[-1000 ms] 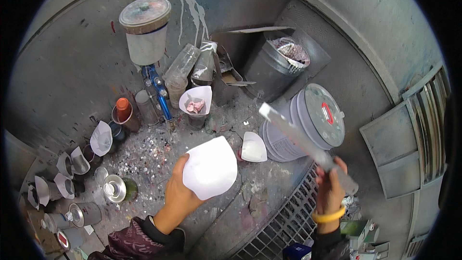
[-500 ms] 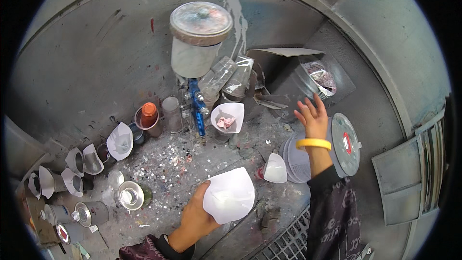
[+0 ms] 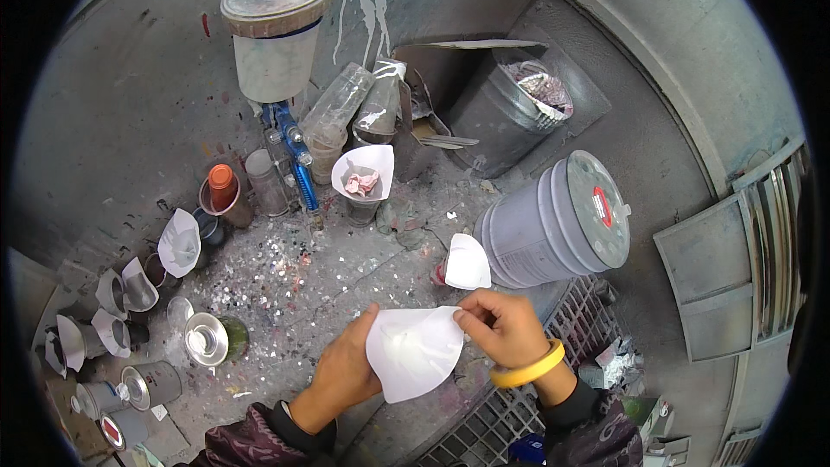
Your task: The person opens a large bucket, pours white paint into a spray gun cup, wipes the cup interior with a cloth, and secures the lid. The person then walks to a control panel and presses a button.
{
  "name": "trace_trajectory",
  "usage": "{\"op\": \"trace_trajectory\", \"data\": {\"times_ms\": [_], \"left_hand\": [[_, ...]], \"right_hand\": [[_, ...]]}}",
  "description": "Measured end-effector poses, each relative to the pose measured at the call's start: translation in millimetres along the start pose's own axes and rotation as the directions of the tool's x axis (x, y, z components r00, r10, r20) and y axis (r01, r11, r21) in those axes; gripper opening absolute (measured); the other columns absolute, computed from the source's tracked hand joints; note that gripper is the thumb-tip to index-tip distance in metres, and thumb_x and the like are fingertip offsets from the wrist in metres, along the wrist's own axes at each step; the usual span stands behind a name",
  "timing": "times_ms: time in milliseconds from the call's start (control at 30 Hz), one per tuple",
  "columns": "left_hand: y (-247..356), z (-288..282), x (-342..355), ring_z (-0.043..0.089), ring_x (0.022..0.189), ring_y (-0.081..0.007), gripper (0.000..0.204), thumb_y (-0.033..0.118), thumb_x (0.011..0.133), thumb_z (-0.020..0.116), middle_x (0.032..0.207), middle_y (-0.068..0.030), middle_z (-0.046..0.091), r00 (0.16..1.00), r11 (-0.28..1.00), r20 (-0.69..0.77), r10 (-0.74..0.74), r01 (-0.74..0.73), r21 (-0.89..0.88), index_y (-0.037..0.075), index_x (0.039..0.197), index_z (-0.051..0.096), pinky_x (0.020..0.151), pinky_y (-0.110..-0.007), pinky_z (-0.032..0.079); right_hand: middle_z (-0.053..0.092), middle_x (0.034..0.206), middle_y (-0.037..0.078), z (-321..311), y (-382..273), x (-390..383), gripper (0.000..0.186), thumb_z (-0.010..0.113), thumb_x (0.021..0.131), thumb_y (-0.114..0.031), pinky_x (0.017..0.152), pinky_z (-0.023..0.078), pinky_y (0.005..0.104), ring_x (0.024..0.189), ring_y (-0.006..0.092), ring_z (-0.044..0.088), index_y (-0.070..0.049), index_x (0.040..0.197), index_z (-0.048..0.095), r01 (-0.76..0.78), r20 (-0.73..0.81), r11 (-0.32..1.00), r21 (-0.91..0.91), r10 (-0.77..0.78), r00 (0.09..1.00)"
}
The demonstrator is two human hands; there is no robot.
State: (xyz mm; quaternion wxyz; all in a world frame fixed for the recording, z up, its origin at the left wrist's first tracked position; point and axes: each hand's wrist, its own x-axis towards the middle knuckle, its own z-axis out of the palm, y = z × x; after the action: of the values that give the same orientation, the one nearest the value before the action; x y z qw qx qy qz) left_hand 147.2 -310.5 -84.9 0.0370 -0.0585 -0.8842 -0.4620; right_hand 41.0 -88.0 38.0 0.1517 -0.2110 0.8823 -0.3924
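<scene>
A white paper cone strainer (image 3: 415,361) is held in front of me, its wide mouth facing up with a wet, milky patch in the middle. My left hand (image 3: 346,365) wraps round its left side; whatever lies beneath the paper is hidden. Thumb and fingers of my right hand (image 3: 506,329), with a yellow band at the wrist, pinch its upper right edge. Just beyond stands a small red cup topped by another white paper cone (image 3: 468,263). Farther back, a clear cup (image 3: 363,210) carries a paper cone with crumpled pinkish material inside.
A blue spray gun (image 3: 298,164) with a large lidded cup leans at the back wall. A grey lidded bucket (image 3: 536,229) stands right, above a metal grate (image 3: 484,424). Cans (image 3: 151,383) and several paper-lined cups line the left. Paint flecks cover the worktop (image 3: 285,294).
My right hand has come down from near the bucket and now grips the strainer's right edge. The left hand keeps its hold. The whole view has shifted, so the background sits farther left.
</scene>
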Motion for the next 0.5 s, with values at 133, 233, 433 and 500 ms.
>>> {"op": "trace_trajectory", "data": {"times_ms": [133, 233, 433, 500], "left_hand": [[-1, -2, -7, 0.063, 0.121, -0.0442, 0.120, 0.029, 0.068, 0.094, 0.136, -0.0277, 0.060, 0.981, 0.969, -0.078, -0.178, 0.161, -0.188, -0.007, 0.158, 0.023, 0.098, -0.045, 0.053], [-7, -9, -10, 0.063, 0.121, -0.0430, 0.128, 0.029, 0.064, 0.096, 0.135, -0.0265, 0.061, 0.967, 0.979, -0.163, -0.194, 0.180, -0.097, -0.006, 0.159, 0.018, 0.099, -0.044, 0.053], [-31, -21, -9, 0.063, 0.123, -0.0393, 0.125, 0.019, 0.066, 0.094, 0.138, -0.0255, 0.058, 0.911, 0.985, -0.380, -0.159, 0.122, -0.120, -0.004, 0.160, 0.015, 0.104, -0.043, 0.051], [-45, -25, -6, 0.063, 0.124, -0.0379, 0.124, 0.019, 0.067, 0.094, 0.138, -0.0245, 0.058, 0.878, 0.972, -0.441, -0.187, 0.099, -0.214, -0.003, 0.160, 0.016, 0.105, -0.043, 0.050]], "right_hand": [[0.066, 0.073, 0.001, -12, 5, -1, 0.010, 0.070, 0.098, -0.010, 0.057, 0.046, 0.0231, 0.064, 0.0065, 0.060, 0.000, 0.097, 0.067, 0.031, -0.174, 0.982, 0.189, 0.003, 0.985], [0.065, 0.075, 0.002, -32, 17, 4, 0.010, 0.067, 0.101, -0.010, 0.057, 0.048, 0.0218, 0.064, 0.0071, 0.061, -0.001, 0.099, 0.063, 0.045, -0.331, 0.888, 0.458, 0.123, 0.935], [0.070, 0.078, 0.008, -51, 94, 16, 0.024, 0.071, 0.099, -0.019, 0.049, 0.049, 0.0266, 0.056, 0.0124, 0.063, 0.002, 0.109, 0.064, -0.174, -0.447, 0.859, 0.482, 0.411, 0.795], [0.073, 0.086, 0.013, -39, 125, 4, 0.055, 0.075, 0.096, -0.029, 0.051, 0.051, 0.0289, 0.060, 0.0156, 0.066, 0.005, 0.134, 0.056, -0.414, -0.312, 0.818, 0.400, 0.546, 0.777]]}}
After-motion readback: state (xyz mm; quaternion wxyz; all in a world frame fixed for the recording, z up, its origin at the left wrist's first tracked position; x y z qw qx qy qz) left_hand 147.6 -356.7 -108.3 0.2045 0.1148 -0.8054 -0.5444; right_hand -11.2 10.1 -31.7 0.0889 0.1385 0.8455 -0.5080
